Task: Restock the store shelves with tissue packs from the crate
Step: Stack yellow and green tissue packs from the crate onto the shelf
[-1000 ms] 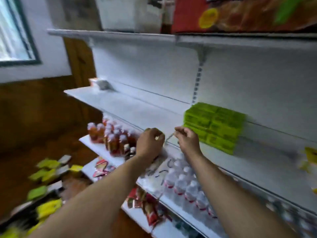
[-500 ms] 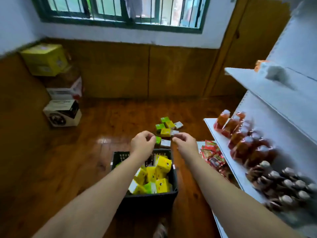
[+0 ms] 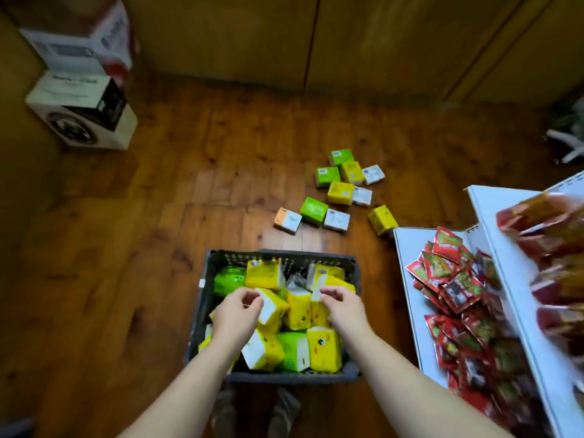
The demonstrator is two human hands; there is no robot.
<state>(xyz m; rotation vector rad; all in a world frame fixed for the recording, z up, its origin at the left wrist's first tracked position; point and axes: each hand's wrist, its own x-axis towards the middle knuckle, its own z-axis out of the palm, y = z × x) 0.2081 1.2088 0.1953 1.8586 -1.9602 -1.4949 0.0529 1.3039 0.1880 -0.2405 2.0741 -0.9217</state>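
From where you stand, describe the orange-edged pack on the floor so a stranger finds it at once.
Find the dark crate on the wooden floor. Beyond it lie loose packs; take the leftmost pack. It alone has an orange edge among green, yellow and white ones.

The person is showing bare forearms [image 3: 177,390], unclothed from the frame's lower edge up to the left hand [image 3: 235,314] and right hand [image 3: 343,306], both bare too. Lower down, the person is wearing something drab grey-brown on the legs or feet [image 3: 222,412], too dim for telling shoes from trousers.
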